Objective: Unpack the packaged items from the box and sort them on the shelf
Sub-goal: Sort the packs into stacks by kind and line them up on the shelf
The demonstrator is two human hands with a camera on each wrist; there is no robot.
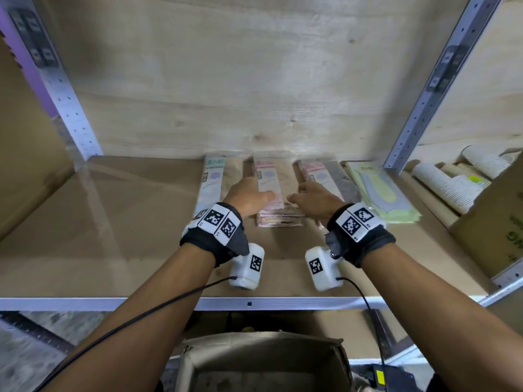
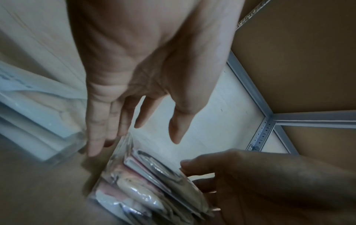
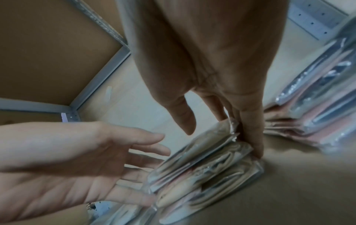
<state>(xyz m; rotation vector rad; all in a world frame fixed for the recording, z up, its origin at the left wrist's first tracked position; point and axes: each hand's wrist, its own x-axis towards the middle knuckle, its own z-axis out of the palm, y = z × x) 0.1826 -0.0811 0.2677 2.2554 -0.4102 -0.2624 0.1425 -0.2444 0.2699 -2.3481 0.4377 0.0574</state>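
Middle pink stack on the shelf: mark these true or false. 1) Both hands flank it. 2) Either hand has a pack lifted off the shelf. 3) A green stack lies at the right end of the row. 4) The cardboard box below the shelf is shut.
1) True: the left hand and right hand sit against either side of the middle pink stack.
2) False: fingers are straight, and the stack rests on the shelf.
3) True: the green stack lies rightmost.
4) False: the cardboard box is open at the top.
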